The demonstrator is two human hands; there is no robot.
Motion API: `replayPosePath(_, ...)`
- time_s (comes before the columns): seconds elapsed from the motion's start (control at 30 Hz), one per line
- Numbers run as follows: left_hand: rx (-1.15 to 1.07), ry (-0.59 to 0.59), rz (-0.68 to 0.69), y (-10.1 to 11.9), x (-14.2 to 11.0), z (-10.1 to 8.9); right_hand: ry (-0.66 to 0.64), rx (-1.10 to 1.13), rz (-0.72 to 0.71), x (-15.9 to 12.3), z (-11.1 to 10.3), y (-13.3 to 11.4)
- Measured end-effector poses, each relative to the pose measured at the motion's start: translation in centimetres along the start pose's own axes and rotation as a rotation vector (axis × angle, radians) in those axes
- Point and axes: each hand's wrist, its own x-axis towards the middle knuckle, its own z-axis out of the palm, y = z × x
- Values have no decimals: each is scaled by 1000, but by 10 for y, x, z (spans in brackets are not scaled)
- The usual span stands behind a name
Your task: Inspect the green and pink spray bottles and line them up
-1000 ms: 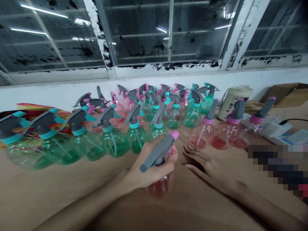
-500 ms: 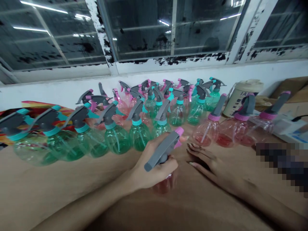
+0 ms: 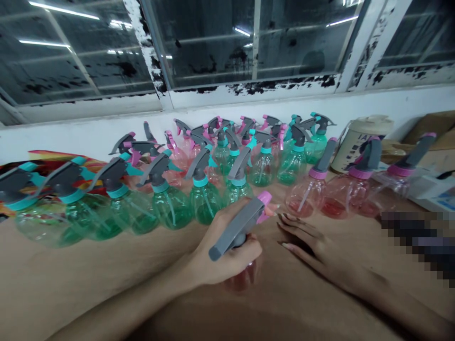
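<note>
My left hand (image 3: 222,251) is closed around the neck of a pink spray bottle (image 3: 243,277) with a grey trigger head and pink nozzle. The bottle stands close in front of me, and my fingers hide part of its body. To its right, my right hand (image 3: 316,246) lies flat on the table (image 3: 284,303) with fingers stretched out and holds nothing. Beyond my right hand are pink spray bottles (image 3: 305,196) with grey heads. A row of green spray bottles (image 3: 173,208) with turquoise collars runs leftward behind my left hand.
More pink and green spray bottles (image 3: 263,168) crowd the table by the wall. A cream-coloured jug (image 3: 360,137) with dark lettering stands at the back right, near cardboard (image 3: 433,128). Bright red and yellow printed material (image 3: 71,163) lies behind the green row. Windows line the wall above.
Almost nothing differs. The view has shifted slightly; my left hand still grips the pink spray bottle and my right hand still rests on the table.
</note>
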Motion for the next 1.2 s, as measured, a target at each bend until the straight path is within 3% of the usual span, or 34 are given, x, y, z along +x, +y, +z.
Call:
replayPosePath(0.5,19,-3,70,3,-2,-5,10,14,0,0,0,0)
replayPosePath(0.73,77,87,80,-3,0,1,-12,11,11,-1,-1,0)
replayPosePath(1.2,60,77,107,-2,-2,1,-6,-9,2,0,-3,0)
